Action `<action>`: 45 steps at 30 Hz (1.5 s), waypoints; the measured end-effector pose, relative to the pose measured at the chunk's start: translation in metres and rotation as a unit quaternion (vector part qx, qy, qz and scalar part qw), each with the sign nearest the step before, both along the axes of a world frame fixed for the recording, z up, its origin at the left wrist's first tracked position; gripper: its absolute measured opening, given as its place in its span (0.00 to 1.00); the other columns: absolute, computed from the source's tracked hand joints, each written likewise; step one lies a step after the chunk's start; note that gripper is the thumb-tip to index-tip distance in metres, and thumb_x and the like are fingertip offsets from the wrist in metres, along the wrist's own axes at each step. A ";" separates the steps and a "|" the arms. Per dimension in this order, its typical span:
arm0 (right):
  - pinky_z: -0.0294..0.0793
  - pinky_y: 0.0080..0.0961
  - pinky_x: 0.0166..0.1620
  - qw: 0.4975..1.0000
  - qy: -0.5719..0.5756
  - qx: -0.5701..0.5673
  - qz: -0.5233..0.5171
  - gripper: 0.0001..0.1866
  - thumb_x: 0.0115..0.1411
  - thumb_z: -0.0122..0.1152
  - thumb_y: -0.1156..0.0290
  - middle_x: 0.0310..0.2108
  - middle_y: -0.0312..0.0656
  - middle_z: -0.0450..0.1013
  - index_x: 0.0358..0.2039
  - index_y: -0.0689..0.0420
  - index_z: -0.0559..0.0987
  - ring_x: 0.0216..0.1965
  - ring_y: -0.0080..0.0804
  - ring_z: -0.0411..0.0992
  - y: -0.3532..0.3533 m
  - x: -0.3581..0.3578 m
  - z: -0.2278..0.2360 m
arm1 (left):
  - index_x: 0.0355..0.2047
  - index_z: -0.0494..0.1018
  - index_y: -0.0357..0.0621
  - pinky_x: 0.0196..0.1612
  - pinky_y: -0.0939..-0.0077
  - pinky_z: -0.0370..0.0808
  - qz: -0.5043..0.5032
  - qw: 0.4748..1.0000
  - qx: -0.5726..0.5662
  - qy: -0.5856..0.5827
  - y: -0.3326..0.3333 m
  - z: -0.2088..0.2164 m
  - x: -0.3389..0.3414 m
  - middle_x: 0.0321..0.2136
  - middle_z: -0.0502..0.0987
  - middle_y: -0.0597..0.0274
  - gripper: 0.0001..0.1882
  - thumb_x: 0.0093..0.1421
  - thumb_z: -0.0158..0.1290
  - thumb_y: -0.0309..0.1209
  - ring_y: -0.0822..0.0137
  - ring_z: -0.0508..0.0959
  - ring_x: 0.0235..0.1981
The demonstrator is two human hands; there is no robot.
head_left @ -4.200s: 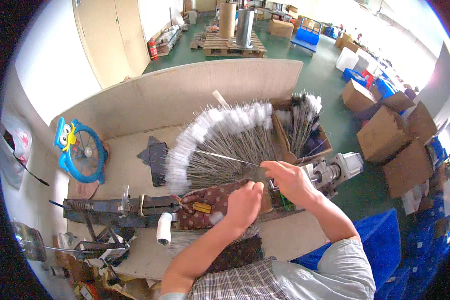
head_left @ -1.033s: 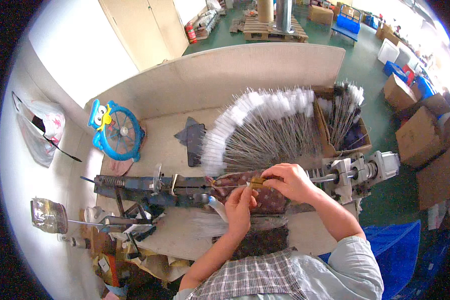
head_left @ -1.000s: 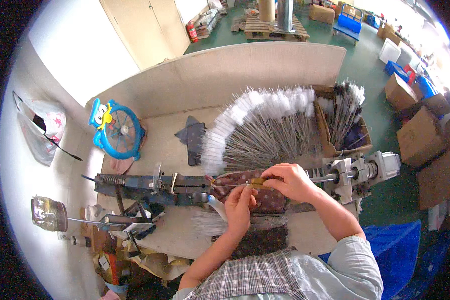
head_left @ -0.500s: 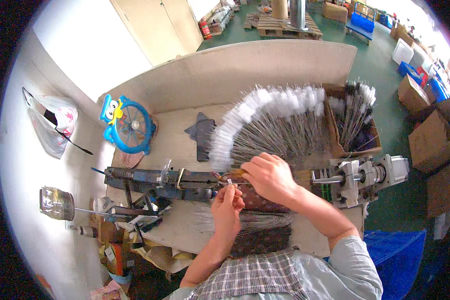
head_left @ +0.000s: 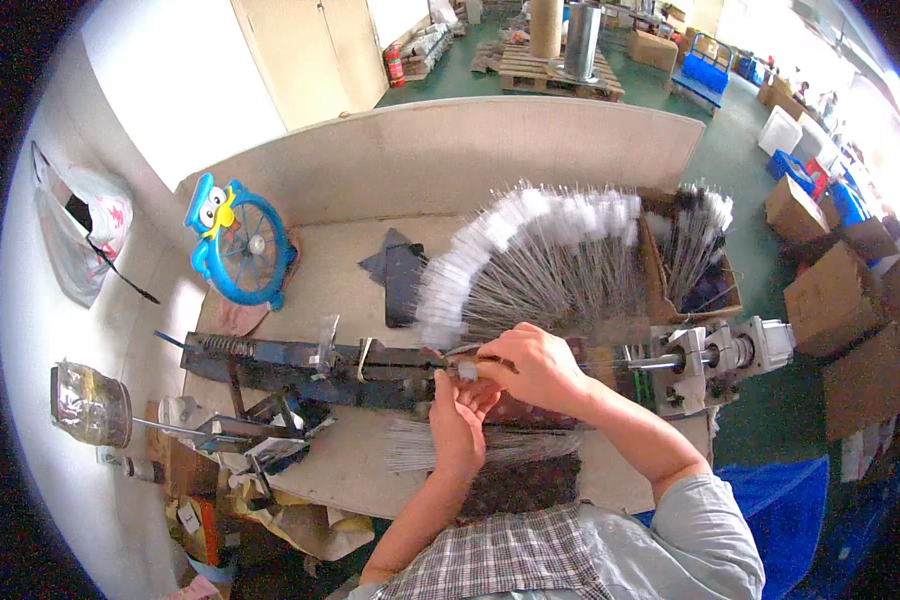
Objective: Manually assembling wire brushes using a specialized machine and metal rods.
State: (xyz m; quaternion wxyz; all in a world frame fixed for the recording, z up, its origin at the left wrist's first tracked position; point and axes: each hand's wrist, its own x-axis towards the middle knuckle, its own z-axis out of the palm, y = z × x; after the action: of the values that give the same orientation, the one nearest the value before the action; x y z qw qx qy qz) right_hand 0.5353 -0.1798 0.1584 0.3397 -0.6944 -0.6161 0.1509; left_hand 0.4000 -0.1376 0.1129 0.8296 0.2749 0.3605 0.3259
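Observation:
Over the middle of the bench, my two hands meet at the end of a long dark metal fixture [head_left: 390, 362]. My right hand [head_left: 538, 368] is closed, its fingertips pinching a small white brush head [head_left: 467, 371]; its stem is hidden. Just below and left of it, my left hand [head_left: 458, 428] is palm up with fingers apart, its thumb side touching the fixture's end. Behind my hands fans a large pile of wire-stemmed brushes with white tips [head_left: 550, 240]. Nearer my body, a bundle of thin bare wires [head_left: 420, 445] lies beside a dark spotted cloth [head_left: 525, 485].
Right of my arm is a motor-driven clamp unit [head_left: 705, 360] with a metal shaft. A cardboard box [head_left: 655, 265] of darker brushes stands behind it. Left are a blue cartoon-shaped fan [head_left: 250, 250], a dark phone-like slab [head_left: 404, 285] and a lever arm [head_left: 220, 435]. A low panel [head_left: 450, 150] edges the bench.
The view has shifted slightly. My left hand's pinch on a small white piece has loosened and its fingers have spread. My right fingers have come down to the white brush head.

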 end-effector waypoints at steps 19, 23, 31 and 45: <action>0.66 0.30 0.42 0.964 -0.162 0.209 -0.019 0.13 0.41 0.62 0.65 0.33 0.30 0.73 0.30 0.48 0.79 0.40 0.31 0.69 -0.014 -0.005 -0.019 | 0.37 0.67 0.41 0.43 0.75 0.70 0.106 0.993 0.027 -0.050 -0.012 -0.001 0.011 0.36 0.73 0.61 0.07 0.58 0.47 0.28 0.69 0.74 0.38; 0.66 0.30 0.42 0.965 -0.144 0.217 -0.020 0.14 0.40 0.61 0.65 0.33 0.30 0.72 0.32 0.48 0.78 0.41 0.32 0.68 -0.017 0.003 -0.020 | 0.37 0.67 0.41 0.45 0.74 0.70 0.095 0.994 0.033 -0.042 -0.014 -0.003 0.017 0.38 0.72 0.60 0.07 0.58 0.47 0.28 0.68 0.73 0.40; 0.67 0.30 0.42 0.973 -0.131 0.190 -0.018 0.15 0.43 0.62 0.66 0.35 0.32 0.73 0.35 0.49 0.79 0.41 0.32 0.68 -0.006 -0.013 -0.016 | 0.35 0.67 0.43 0.45 0.77 0.69 0.115 0.990 -0.055 -0.063 -0.009 -0.006 0.008 0.36 0.73 0.65 0.07 0.59 0.45 0.32 0.73 0.73 0.39; 0.65 0.30 0.41 0.968 -0.148 0.191 -0.072 0.17 0.41 0.64 0.63 0.34 0.31 0.72 0.34 0.51 0.78 0.39 0.30 0.68 0.006 -0.032 -0.015 | 0.38 0.68 0.45 0.43 0.78 0.69 0.112 0.980 -0.053 -0.157 -0.008 -0.010 0.005 0.35 0.73 0.66 0.11 0.63 0.39 0.36 0.73 0.73 0.37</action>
State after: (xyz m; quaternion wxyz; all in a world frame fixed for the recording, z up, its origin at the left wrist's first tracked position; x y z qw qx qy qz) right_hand 0.5034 -0.1739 0.1436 0.3811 -0.6735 -0.6256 -0.0987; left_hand 0.4046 -0.1457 0.1029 0.8476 0.1341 0.2706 0.4364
